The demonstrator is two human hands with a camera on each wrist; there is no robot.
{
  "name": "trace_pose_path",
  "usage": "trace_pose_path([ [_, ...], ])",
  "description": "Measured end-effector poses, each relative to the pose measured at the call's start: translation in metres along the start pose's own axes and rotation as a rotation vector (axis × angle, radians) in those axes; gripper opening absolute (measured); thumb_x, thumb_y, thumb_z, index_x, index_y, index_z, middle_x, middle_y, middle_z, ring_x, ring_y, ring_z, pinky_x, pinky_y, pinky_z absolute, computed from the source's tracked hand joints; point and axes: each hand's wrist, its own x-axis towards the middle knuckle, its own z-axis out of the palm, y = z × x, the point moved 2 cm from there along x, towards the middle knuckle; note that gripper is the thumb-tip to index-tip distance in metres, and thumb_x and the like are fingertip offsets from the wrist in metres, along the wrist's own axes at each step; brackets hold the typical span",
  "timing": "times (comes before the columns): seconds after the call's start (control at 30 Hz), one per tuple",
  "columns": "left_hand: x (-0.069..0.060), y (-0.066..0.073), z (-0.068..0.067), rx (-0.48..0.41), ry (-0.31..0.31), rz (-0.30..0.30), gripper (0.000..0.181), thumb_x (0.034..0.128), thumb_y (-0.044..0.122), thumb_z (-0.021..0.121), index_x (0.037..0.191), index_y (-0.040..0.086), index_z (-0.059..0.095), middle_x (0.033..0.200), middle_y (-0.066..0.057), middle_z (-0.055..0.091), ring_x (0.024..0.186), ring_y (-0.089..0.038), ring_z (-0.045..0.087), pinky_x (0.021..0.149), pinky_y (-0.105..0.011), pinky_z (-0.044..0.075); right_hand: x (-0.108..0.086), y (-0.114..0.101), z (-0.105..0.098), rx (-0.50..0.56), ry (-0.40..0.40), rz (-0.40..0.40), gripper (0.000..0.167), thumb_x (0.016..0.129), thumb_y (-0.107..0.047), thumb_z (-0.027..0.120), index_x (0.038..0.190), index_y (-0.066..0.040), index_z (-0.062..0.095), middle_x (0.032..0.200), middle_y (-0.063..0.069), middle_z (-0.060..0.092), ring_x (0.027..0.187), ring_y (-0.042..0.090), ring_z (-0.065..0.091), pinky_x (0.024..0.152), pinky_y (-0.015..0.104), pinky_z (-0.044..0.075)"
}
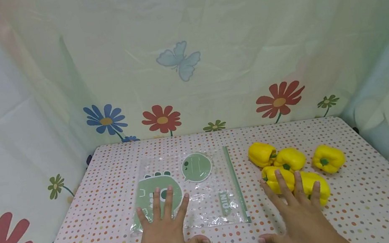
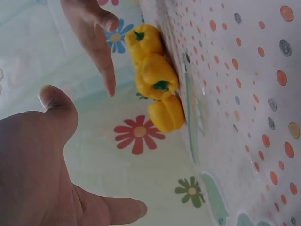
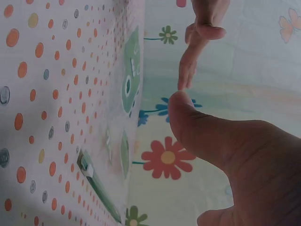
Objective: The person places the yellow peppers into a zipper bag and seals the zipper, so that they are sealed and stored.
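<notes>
A clear zip bag with green dinosaur prints lies flat on the table, its green zip edge on the right. My left hand, fingers spread, hovers over the bag's lower left part and holds nothing. To the right, my right hand is also spread and empty, in front of a cluster of yellow bell peppers. Its fingertips overlap the nearer peppers in the head view; the left wrist view shows both hands raised off the table, apart from the peppers.
One yellow pepper sits apart at the right of the cluster. The table has a dotted cover. Flower-printed curtains hang behind it and at both sides.
</notes>
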Motion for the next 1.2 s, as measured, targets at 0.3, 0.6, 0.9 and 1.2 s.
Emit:
trace_pose_path([
  [0.3, 0.000, 0.000, 0.001, 0.029, -0.010, 0.020, 0.102, 0.0728, 0.092, 0.033, 0.153, 0.030, 0.035, 0.163, -0.014, 0.024, 0.150, -0.044, 0.016, 0.103, -0.080, 0.022, -0.001, -0.001, 0.004, 0.038, 0.000, -0.021, 0.121, 0.060, -0.081, 0.069, 0.157, -0.022, 0.027, 0.164, 0.022, 0.010, 0.145, 0.052, -0.019, 0.099, 0.085, -0.004],
  [0.6, 0.006, 0.002, 0.001, -0.079, -0.004, 0.176, 0.081, 0.0914, 0.074, 0.033, 0.149, 0.018, 0.044, 0.153, -0.016, 0.043, 0.144, -0.040, 0.036, 0.109, -0.059, 0.038, -0.003, -0.010, -0.003, 0.126, -0.074, -0.002, 0.106, 0.072, -0.069, 0.071, 0.157, -0.023, 0.027, 0.161, 0.018, 0.025, 0.145, 0.053, 0.019, 0.110, 0.076, 0.006],
  [0.9, 0.016, 0.013, 0.005, -0.201, 0.144, 0.330, 0.025, 0.0951, 0.039, 0.061, 0.080, 0.020, 0.065, 0.062, 0.013, 0.060, 0.051, 0.000, 0.046, 0.044, -0.018, 0.035, 0.009, -0.010, -0.002, 0.227, -0.242, 0.093, 0.058, 0.083, -0.054, 0.071, 0.131, -0.022, 0.063, 0.097, -0.002, 0.076, 0.076, 0.012, 0.068, 0.071, 0.042, 0.056],
  [1.2, 0.056, 0.042, 0.004, -0.217, 0.046, 0.275, 0.027, 0.0961, 0.037, 0.058, 0.075, 0.019, 0.062, 0.054, 0.012, 0.047, 0.047, -0.003, 0.038, 0.043, -0.020, 0.031, 0.015, -0.013, 0.007, 0.370, -0.217, 0.021, 0.034, 0.088, -0.045, 0.069, 0.111, -0.020, 0.070, 0.067, -0.015, 0.064, 0.054, 0.003, 0.054, 0.054, 0.024, 0.046],
])
